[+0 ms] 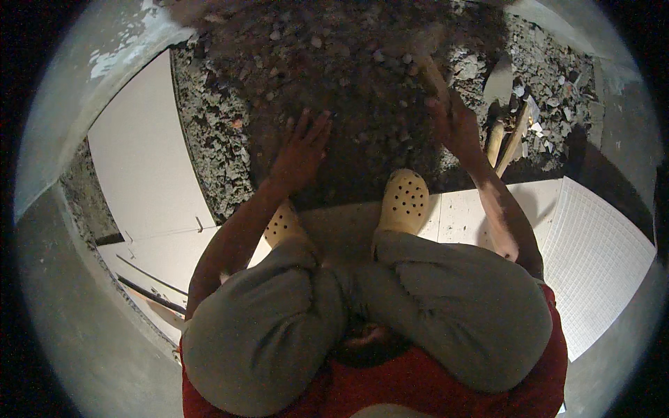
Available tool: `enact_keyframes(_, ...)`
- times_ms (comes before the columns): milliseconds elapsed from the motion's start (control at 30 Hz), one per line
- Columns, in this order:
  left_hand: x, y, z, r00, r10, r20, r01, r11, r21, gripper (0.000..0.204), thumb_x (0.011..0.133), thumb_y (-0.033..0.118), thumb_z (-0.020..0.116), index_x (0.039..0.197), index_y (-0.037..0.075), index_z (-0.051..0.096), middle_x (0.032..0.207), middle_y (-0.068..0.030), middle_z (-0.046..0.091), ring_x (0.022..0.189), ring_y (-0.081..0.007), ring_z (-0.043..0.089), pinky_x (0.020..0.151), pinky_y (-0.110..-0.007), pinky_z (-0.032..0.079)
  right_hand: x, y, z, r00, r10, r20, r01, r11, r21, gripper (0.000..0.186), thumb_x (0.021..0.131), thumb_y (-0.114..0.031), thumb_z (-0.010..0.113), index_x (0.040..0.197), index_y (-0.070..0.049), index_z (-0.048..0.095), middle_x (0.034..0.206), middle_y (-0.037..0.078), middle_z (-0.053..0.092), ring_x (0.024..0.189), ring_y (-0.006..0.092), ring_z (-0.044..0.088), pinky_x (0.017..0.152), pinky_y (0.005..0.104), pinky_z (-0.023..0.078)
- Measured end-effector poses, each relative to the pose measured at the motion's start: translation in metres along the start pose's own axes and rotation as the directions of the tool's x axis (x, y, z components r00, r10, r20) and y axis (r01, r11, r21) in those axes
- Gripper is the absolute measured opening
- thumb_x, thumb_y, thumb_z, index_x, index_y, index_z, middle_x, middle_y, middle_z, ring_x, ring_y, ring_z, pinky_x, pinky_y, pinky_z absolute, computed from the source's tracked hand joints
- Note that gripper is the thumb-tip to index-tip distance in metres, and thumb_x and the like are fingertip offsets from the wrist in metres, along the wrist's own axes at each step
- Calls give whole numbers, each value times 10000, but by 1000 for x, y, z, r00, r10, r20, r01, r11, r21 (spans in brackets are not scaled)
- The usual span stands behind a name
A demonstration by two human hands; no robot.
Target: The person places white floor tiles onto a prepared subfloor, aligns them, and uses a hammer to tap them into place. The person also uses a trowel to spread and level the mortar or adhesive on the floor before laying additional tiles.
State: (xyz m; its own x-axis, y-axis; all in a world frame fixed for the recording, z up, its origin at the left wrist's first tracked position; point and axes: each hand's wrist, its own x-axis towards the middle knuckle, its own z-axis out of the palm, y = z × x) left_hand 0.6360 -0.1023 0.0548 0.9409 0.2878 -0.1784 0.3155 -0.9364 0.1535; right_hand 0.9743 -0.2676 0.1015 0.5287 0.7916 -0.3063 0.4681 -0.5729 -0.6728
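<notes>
My left hand [301, 152] hovers over or rests on the dark, stony mortar bed [348, 97], fingers spread and holding nothing; shadow hides whether it touches. My right hand [458, 130] is closed round the wooden handle of a tool [433, 75], which points away from me. Its far end is blurred and dark, so its kind is unclear. Just right of that hand lies a trowel [498, 85] with a grey blade and wooden handle. A second wooden-handled tool [513, 145] lies beside it.
A large pale tile [146, 150] lies at the left, and more pale tiles [460, 214] run under my yellow clogs [405, 198]. At the right is a sheet with a small-square grid [601, 268]. Grey walls [631, 132] curve round. Rubble and white chips [540, 129] lie far right.
</notes>
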Motion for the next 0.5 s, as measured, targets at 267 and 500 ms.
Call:
enact_keyframes(267, 7, -7, 3, 992, -20, 127, 33, 994, -101, 689, 956, 274, 667, 1557, 50, 415, 1698, -126, 205, 1532, -449, 239, 1210, -631, 286, 36, 24, 22, 988, -142, -62, 138, 989, -53, 576, 1018, -535, 585, 1286, -26, 593, 845, 241, 716, 763, 430, 716, 623, 502, 539)
enact_keyframes(500, 8, -10, -12, 986, 38, 163, -26, 997, -72, 715, 941, 232, 689, 1563, 33, 398, 1713, -171, 169, 1542, -483, 212, 1209, -617, 293, 16, 39, 54, 967, -106, -233, 68, 984, -166, 649, 1001, -601, 574, 1287, -19, 589, 751, 222, 696, 690, 455, 702, 585, 509, 554)
